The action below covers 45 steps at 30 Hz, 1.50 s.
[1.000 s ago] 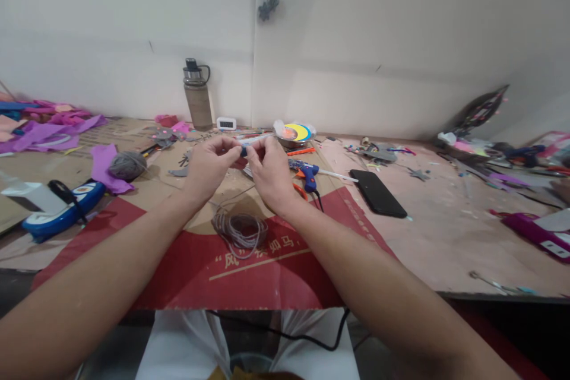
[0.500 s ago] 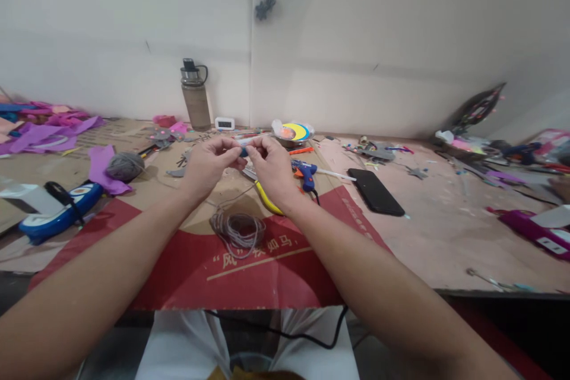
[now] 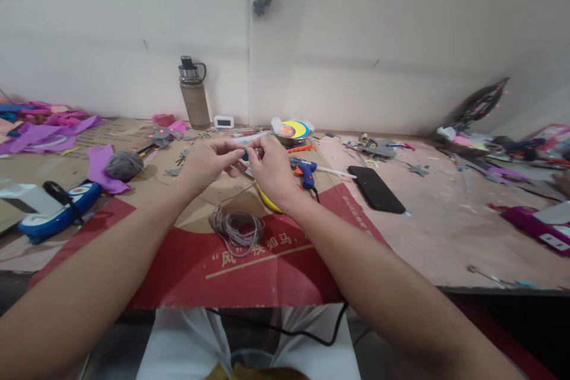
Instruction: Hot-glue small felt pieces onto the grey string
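Fingertips of my left hand point(image 3: 207, 163) and my right hand point(image 3: 271, 167) meet over the board, both pinched around a small dark blue piece point(image 3: 245, 155) whose kind I cannot make out. A strand of grey yarn runs up toward the hands from a loose coil of yarn point(image 3: 238, 230) lying on the red printed cardboard point(image 3: 178, 273). Partly under my right wrist is a tool with a yellow handle point(image 3: 267, 199). Just right of that hand lies a blue glue gun point(image 3: 306, 172) with a white glue stick point(image 3: 333, 172) in its back.
A black phone point(image 3: 377, 190) lies to the right. At the left are a grey yarn ball point(image 3: 123, 165), purple scraps point(image 3: 102, 166) and a blue-and-white device point(image 3: 62, 211). Behind stand a water bottle point(image 3: 194, 95), a small clock point(image 3: 224, 122) and a metal bowl point(image 3: 296, 138).
My hands stay together in nearly the same place. The fingers have shifted slightly, and the dark blue piece shows between the fingertips at a different angle. The view has tilted a little.
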Motion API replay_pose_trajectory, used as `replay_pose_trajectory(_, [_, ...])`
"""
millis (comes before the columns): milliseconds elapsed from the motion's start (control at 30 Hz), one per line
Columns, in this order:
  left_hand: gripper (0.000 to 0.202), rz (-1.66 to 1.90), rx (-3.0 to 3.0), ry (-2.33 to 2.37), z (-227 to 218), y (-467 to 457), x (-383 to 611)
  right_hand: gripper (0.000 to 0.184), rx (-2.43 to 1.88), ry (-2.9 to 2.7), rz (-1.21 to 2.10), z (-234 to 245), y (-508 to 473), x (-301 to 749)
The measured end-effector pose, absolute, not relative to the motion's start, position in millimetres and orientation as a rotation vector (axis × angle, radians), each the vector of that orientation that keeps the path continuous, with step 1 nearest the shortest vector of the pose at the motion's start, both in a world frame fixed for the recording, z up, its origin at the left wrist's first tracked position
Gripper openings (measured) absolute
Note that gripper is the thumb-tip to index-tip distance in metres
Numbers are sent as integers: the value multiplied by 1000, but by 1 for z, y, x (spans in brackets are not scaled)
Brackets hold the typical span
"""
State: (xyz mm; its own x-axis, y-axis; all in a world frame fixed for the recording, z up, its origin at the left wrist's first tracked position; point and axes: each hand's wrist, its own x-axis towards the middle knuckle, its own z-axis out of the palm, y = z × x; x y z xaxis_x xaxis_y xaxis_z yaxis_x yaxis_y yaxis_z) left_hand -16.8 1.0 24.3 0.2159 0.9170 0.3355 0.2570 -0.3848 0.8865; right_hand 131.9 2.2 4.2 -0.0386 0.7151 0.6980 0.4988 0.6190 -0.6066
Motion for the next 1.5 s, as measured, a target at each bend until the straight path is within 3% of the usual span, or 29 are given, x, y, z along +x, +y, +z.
replay_pose_trajectory(233, [19, 1280, 1822, 1225, 27, -3, -16, 6, -997, -1725, 262, 0, 1, 129])
replay_pose_trajectory(533, [16, 1402, 1843, 1272, 27, -2, -17, 11, -981, -1703, 340, -1, 3, 132])
replay_pose_trajectory(767, [16, 1537, 1748, 1221, 20, 16, -28, 19, -1002, -1607, 539, 3, 5, 133])
replay_pose_trajectory(1033, [6, 1928, 1309, 1152, 33, 43, -66, 20, -891, -1638, 884, 20, -1, 135])
replay_pose_trajectory(1200, [13, 2233, 1035, 1011, 43, 52, -82, 21, -725, -1584, 1117, 35, -16, 139])
replay_pose_trajectory(1500, [13, 2273, 958, 1032, 39, 61, -95, 25, -442, -1451, 1308, 69, -37, 148])
